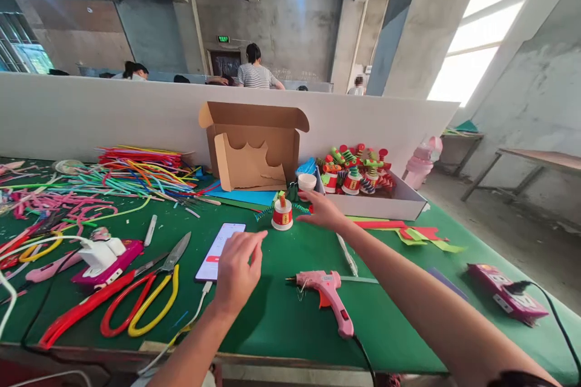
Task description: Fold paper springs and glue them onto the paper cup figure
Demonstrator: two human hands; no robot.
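A small figure made from a red-and-white paper cup (282, 217) stands upside down on the green table, with spiral pipe-cleaner arms out to both sides. My right hand (324, 213) is stretched out just right of it, fingers apart, close to the spiral arm and to a white paper cup (307, 181); whether a fingertip touches either one I cannot tell. Left of the figure, my left hand (240, 263) hovers by the right edge of a phone (220, 251), thumb apart from the fingers, with nothing in it. A pink glue gun (324, 296) lies between my forearms.
A white box (385, 208) of similar figures stands at right, near a pink bottle (422, 163). An open cardboard box (254, 145) is behind. Scissors (149, 290), red-handled pliers (91, 305), a power strip (106, 260) and pipe cleaners (136, 175) lie left; another power strip (506, 293) lies right.
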